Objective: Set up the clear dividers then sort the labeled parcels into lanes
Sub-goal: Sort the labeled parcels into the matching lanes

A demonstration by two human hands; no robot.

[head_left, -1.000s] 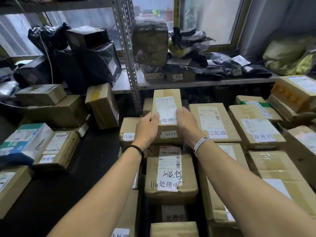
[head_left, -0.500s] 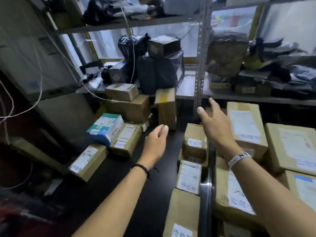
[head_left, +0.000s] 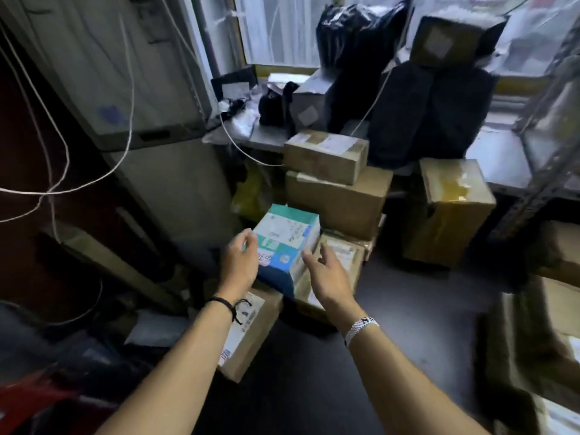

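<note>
Brown boxes [head_left: 339,196] are sitting stacked by the window on the dark table [head_left: 408,309]. The left hand [head_left: 241,265] and right hand [head_left: 326,277] are hovering on either side of the blue and white parcel [head_left: 287,243], fingers apart, holding nothing. It is leaning on a brown parcel [head_left: 340,262].

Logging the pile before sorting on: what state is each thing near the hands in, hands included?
Teal box, closed, lying tilted, not gripped.
Left hand, open, fingers loosely bent at the box's left edge.
Right hand, open, fingers spread at its right edge.
Labeled parcel, closed, flat under the left wrist.
Small parcel, taped shut, stacked on a bigger parcel.
Tall parcel, taped, upright.
</note>
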